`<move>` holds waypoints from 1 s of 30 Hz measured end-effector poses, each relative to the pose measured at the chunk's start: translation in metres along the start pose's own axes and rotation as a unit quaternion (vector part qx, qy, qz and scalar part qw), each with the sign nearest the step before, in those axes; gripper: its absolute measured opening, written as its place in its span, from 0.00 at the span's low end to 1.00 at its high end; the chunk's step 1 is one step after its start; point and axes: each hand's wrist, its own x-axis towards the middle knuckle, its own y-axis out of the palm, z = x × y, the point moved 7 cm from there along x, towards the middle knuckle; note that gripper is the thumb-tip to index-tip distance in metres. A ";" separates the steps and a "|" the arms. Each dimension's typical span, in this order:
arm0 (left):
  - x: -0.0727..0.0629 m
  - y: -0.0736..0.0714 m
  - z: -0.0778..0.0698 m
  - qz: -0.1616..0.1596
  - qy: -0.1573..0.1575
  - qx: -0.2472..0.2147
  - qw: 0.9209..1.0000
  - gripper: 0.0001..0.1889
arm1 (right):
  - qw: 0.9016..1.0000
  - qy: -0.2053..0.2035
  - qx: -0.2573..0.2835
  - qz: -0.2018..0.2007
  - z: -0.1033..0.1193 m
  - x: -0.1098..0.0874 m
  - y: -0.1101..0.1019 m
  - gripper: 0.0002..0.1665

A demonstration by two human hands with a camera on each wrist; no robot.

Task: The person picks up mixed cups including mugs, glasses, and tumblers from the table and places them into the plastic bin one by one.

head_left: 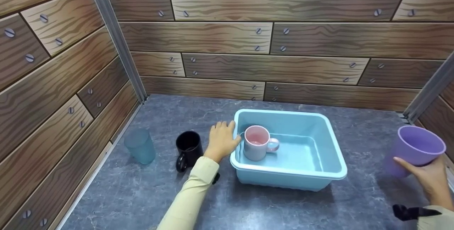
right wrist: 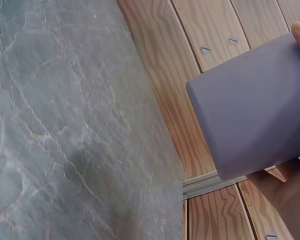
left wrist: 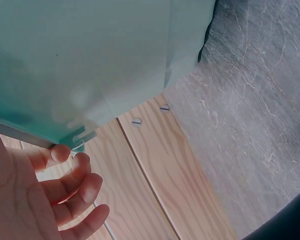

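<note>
At the right side, my right hand (head_left: 433,177) grips a purple plastic cup (head_left: 408,152), thumb on its near side. The cup tilts slightly, and in the right wrist view its smooth wall and base (right wrist: 255,110) show above the table. My left hand (head_left: 222,139) holds the left rim of a light blue plastic basin (head_left: 283,178); in the left wrist view its fingers (left wrist: 75,200) curl loosely beside the rim. Inside the basin, at its left end, a pink and white mug (head_left: 254,150) stands upright, handle to the right.
Left of the basin a black mug (head_left: 194,152) stands on the grey marbled table (head_left: 142,194). Farther left is a translucent blue-green cup (head_left: 141,146). Wood-patterned panels (head_left: 227,38) wall in the back and both sides, with metal posts at the corners.
</note>
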 end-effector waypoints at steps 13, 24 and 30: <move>-0.001 -0.001 0.001 -0.001 -0.001 -0.006 1.000 0.19 | 0.999 0.017 0.031 0.011 0.004 0.002 0.008 0.46; 0.000 0.001 0.001 0.003 -0.004 -0.005 1.000 0.19 | 0.990 0.007 0.139 0.037 0.011 0.001 0.013 0.40; 0.000 0.001 0.001 0.006 -0.006 -0.002 1.000 0.20 | 0.980 0.002 0.193 0.053 0.013 0.000 0.016 0.40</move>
